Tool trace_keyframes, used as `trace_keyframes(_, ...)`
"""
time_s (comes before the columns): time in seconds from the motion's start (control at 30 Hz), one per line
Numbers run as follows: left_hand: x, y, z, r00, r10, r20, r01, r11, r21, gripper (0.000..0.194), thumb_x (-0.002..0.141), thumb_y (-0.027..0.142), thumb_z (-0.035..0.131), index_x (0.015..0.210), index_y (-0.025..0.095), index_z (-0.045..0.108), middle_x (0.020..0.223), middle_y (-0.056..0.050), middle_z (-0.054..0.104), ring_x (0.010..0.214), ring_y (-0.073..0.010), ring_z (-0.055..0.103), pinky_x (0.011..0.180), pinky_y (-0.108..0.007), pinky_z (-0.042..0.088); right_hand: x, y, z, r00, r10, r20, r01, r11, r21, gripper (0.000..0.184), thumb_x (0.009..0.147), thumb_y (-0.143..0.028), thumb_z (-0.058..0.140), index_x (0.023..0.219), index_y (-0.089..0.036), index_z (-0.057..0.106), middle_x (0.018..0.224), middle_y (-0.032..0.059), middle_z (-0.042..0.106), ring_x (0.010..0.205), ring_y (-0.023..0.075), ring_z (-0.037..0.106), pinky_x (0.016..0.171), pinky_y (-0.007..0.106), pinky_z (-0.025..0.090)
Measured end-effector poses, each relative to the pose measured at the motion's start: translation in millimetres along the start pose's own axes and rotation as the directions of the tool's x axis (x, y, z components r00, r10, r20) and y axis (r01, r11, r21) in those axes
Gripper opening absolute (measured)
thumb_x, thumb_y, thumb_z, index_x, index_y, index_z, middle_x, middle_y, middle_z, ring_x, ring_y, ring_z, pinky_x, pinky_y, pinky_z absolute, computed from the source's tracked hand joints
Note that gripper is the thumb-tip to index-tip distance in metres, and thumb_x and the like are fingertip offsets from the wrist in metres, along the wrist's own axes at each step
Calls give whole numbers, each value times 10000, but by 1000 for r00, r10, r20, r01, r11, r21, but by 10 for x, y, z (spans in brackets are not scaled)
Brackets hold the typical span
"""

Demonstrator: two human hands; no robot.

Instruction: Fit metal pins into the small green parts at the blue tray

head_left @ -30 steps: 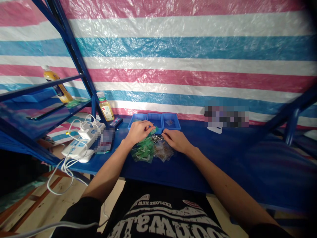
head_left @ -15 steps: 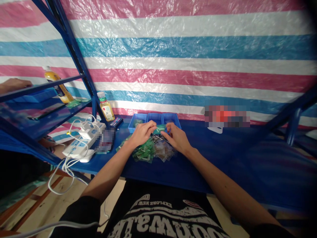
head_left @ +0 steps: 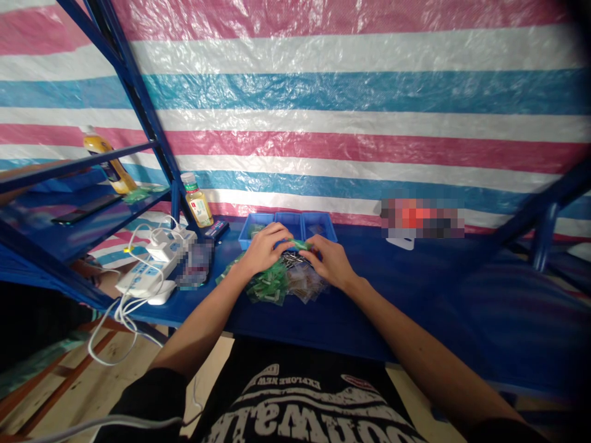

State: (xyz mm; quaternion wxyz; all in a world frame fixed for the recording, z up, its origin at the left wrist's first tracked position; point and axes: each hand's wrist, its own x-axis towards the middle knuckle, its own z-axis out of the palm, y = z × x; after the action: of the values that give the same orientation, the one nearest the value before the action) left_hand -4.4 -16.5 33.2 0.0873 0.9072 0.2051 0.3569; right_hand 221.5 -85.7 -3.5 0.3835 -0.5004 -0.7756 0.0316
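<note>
A small green plastic packet (head_left: pixel 301 245) is stretched between my two hands, over the piles on the table. My left hand (head_left: pixel 268 248) pinches its left end, and my right hand (head_left: pixel 327 258) grips its right end between thumb and fingers. Just below lies a heap of green packets (head_left: pixel 268 283), partly under my left wrist. Beside it are clear packets (head_left: pixel 305 282) with brownish contents. Small dark metal pieces (head_left: pixel 292 258) lie between the hands. Behind them stands a blue tray with three compartments (head_left: pixel 318 216); the left one holds a packet, while my fingers hide part of the others.
Left on the table are a power strip (head_left: pixel 143 271) with white cables, a blurred phone-like item (head_left: pixel 196 264), a small dark box (head_left: pixel 217 231) and a drink bottle (head_left: pixel 198 202). A blue shelf frame (head_left: pixel 138 111) carries a yellow bottle (head_left: pixel 111 161). A blurred item (head_left: pixel 418 216) sits back right.
The green packet, first in my left hand, came to be held by both hands and now looks narrower, bunched or turned. Another person's hand appeared at the far left shelf, then dropped lower.
</note>
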Motion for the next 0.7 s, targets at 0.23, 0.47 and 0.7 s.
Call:
trace_keyframes(0.23,3,40,8,997,16,79,-16,1000,-7,294,1050,406,517,1061,185,711,1055,-98,694,999,-212,640,891,-328,511,10,9,-16,1000,14,-21,-15,1000,-22,351,1077,-423,381,988,-250,673,953,78,682,880,232,644,809,335,469)
trace_keyframes(0.47,-10,33,19,997,21,68,-21,1000,2,237,1035,327,527,997,191,717,1008,-90,696,980,-209,652,876,-316,506,-1,-19,17,999,-43,6,43,999,-28,275,1073,-414,437,1076,-251,658,986,65,691,858,219,649,794,330,475)
trace_keyframes(0.7,-7,69,19,997,45,68,-45,999,-5,198,1004,257,550,895,170,690,909,-67,664,877,-182,630,800,-284,493,5,-22,52,991,-128,-25,127,992,-23,207,1072,-314,470,1033,-241,659,974,64,691,869,217,654,784,329,470)
